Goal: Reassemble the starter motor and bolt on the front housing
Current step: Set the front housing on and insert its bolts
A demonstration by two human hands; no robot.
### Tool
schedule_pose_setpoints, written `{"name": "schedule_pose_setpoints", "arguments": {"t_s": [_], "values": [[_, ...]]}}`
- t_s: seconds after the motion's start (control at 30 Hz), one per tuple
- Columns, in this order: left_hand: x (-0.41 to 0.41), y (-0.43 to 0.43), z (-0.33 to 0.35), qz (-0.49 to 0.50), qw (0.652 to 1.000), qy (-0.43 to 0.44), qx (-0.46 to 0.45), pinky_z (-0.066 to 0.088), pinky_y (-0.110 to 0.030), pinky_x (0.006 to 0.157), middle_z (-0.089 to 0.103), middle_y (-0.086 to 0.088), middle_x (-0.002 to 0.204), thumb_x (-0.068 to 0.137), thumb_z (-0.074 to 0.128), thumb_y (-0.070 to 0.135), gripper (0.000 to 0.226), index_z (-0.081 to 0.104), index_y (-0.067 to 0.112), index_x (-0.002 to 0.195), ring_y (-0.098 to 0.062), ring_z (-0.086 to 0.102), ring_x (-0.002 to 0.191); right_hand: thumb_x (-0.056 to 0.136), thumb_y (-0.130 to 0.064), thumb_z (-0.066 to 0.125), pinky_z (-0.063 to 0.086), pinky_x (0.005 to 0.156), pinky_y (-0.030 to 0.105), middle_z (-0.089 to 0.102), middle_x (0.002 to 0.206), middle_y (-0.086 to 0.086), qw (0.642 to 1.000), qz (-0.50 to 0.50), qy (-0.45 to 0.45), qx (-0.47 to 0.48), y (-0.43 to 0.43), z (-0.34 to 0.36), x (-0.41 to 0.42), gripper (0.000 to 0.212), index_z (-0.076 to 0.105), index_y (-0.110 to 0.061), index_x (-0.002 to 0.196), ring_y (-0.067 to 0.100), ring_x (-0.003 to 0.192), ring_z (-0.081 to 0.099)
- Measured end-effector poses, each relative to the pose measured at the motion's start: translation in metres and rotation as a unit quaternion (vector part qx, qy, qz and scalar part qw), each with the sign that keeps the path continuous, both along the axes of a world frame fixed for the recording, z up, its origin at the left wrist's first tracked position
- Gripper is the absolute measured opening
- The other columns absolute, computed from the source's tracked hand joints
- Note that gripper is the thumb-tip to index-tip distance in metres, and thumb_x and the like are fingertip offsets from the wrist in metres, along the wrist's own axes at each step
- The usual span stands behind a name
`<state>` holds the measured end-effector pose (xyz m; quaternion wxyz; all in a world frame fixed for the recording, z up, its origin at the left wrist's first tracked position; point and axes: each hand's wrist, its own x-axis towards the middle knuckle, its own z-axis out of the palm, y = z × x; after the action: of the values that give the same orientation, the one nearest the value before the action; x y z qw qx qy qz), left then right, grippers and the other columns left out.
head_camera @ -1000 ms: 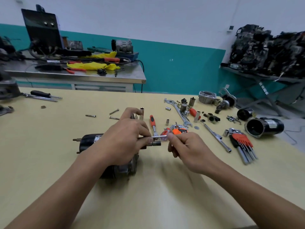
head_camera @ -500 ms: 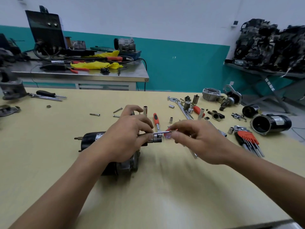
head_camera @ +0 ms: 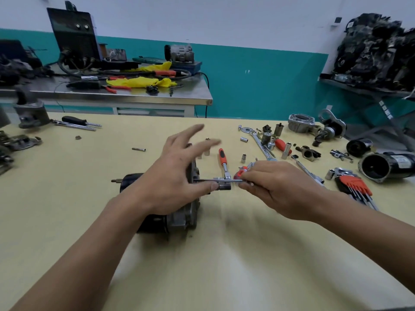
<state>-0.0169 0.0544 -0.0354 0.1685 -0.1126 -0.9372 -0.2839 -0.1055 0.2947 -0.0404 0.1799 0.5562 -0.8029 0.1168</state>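
One starter motor (head_camera: 155,224) lies mid-table (head_camera: 224,265), grey end housing seated, apparently being fastened; one loose housing (head_camera: 301,123) suggests work left. Left hand (head_camera: 170,182) steadies it, grip released; right hand (head_camera: 276,189) pinches one slim red-handled driver (head_camera: 206,180). Nearby: one ratchet (head_camera: 223,162), one hex-key set (head_camera: 354,187).

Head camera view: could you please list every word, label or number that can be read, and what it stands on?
No text here can be read.
Black motor casing at the table's right edge: its pale label is too blurred to read.
Teal wall: the small white marks are too small to read.
Black machine with two knobs, on the far bench: no lettering can be made out.
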Motion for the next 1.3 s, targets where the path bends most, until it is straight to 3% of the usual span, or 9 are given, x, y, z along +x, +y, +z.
{"name": "schedule_pose_setpoints", "arguments": {"t_s": [0.13,0.3,0.43,0.57,0.67,0.8,1.07,1.17,1.3], "values": [[0.019,-0.03,-0.006,0.095,0.988,-0.116,-0.035,0.026,-0.035,0.117,0.021,0.015,0.162,0.054,0.056,0.091,0.127,-0.006,0.045,0.156,-0.004,0.017,0.144,0.103,-0.037,0.034,0.052,0.062,0.044,0.066,0.081,0.004,0.999,0.0,0.007,0.04,0.0,0.002,0.004,0.046,0.071,-0.009,0.1,0.024,0.072,0.059],[0.021,-0.022,-0.012,0.148,0.976,-0.14,-0.074,0.043,-0.04,0.102,0.058,0.002,0.138,0.05,0.04,0.091,0.12,0.032,0.029,0.152,-0.024,0.053,0.12,0.099,-0.043,0.024,0.048,0.063,0.036,0.06,0.082,-0.002,0.998,-0.005,0.005,0.057,-0.013,0.01,0.009,0.051,0.066,-0.014,0.096,0.019,0.074,0.054],[0.022,-0.02,-0.009,0.145,0.978,-0.131,-0.067,0.049,-0.039,0.088,0.068,0.011,0.101,0.049,0.042,0.089,0.088,0.06,0.033,0.114,-0.017,0.062,0.093,0.098,-0.048,0.02,0.038,0.058,0.034,0.045,0.073,-0.01,0.994,0.014,0.022,0.103,-0.034,0.017,0.006,0.045,0.053,-0.021,0.085,0.017,0.067,0.045],[0.025,-0.019,-0.013,0.154,0.979,-0.112,-0.073,0.045,-0.037,0.079,0.06,0.016,0.09,0.043,0.04,0.1,0.093,0.058,0.033,0.105,-0.009,0.055,0.085,0.101,-0.045,0.033,0.027,0.054,0.029,0.035,0.064,-0.01,0.995,0.038,0.04,0.088,-0.04,0.017,0.0,0.034,0.038,-0.026,0.074,0.021,0.057,0.039],[0.026,-0.017,-0.016,0.168,0.978,-0.093,-0.082,0.037,-0.036,0.074,0.052,0.021,0.086,0.045,0.042,0.094,0.084,0.054,0.034,0.103,-0.003,0.048,0.082,0.102,-0.037,0.044,0.023,0.053,0.027,0.034,0.061,-0.008,0.994,0.056,0.047,0.078,-0.042,0.019,-0.003,0.036,0.044,-0.019,0.071,0.019,0.052,0.034],[0.029,-0.009,-0.025,0.19,0.978,-0.052,-0.075,0.032,-0.036,0.084,0.047,0.024,0.089,0.046,0.045,0.078,0.068,0.048,0.035,0.098,-0.014,0.044,0.089,0.101,-0.037,0.041,0.025,0.051,0.028,0.038,0.058,-0.002,0.994,0.072,0.018,0.076,-0.047,0.02,-0.003,0.041,0.051,-0.012,0.07,0.021,0.05,0.035],[0.031,-0.006,-0.03,0.209,0.978,-0.003,-0.02,0.027,-0.031,0.081,0.048,0.023,0.09,0.044,0.05,0.072,0.067,0.05,0.034,0.098,-0.011,0.04,0.088,0.1,-0.036,0.045,0.02,0.048,0.026,0.038,0.05,-0.002,0.992,0.045,0.037,0.109,-0.049,0.032,0.018,0.041,0.046,-0.019,0.063,0.016,0.045,0.03],[0.032,-0.006,-0.031,0.206,0.978,0.01,-0.01,0.026,-0.031,0.077,0.046,0.024,0.086,0.044,0.051,0.071,0.065,0.051,0.035,0.098,-0.008,0.037,0.084,0.097,-0.043,0.048,0.025,0.045,0.024,0.037,0.047,-0.003,0.989,0.008,-0.103,0.103,-0.05,0.037,0.02,0.046,0.046,-0.016,0.059,0.014,0.044,0.03],[0.031,-0.005,-0.031,0.208,0.978,0.02,-0.009,0.026,-0.031,0.075,0.046,0.024,0.085,0.044,0.052,0.07,0.064,0.053,0.034,0.097,-0.007,0.033,0.08,0.097,-0.041,0.054,0.025,0.042,0.023,0.036,0.053,0.002,0.938,-0.052,-0.336,0.072,-0.052,0.039,0.02,0.047,0.058,-0.012,0.061,0.013,0.047,0.031]]}}
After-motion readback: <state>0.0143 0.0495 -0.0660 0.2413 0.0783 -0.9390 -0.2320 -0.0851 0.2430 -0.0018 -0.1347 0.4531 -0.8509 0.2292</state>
